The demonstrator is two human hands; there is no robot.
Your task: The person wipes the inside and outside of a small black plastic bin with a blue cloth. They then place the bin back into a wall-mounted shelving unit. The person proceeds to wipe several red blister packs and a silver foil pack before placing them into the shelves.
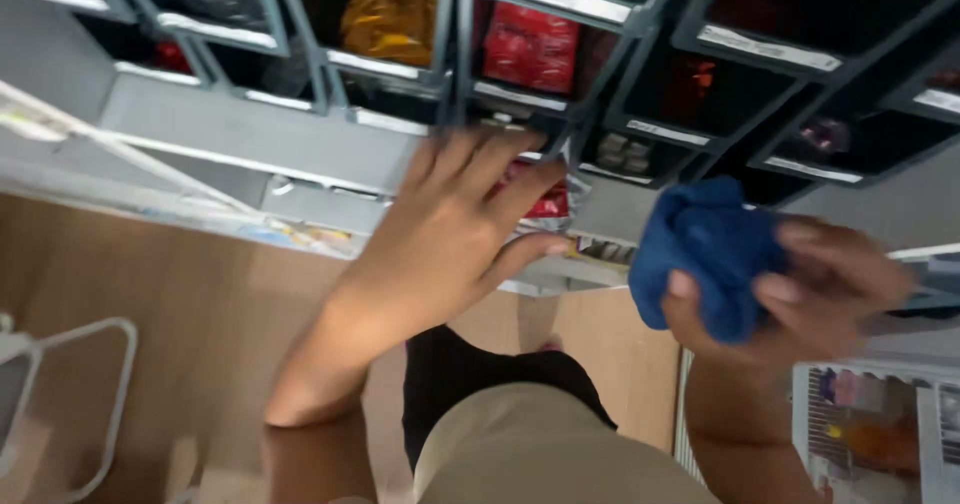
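My left hand reaches out with its fingers spread toward a red shiny packet at the bottom of a grey rack of bins; the fingertips lie over the packet's edge, and I cannot tell whether they grip it. My right hand is closed around a bunched blue cloth, held up in front of the rack's lower right. Both hands are blurred by motion.
The rack's slanted bins hold yellow packets, red packets and darker goods. A wooden floor lies below, with a white wire frame at the left. A white shelf with small goods sits at the lower right.
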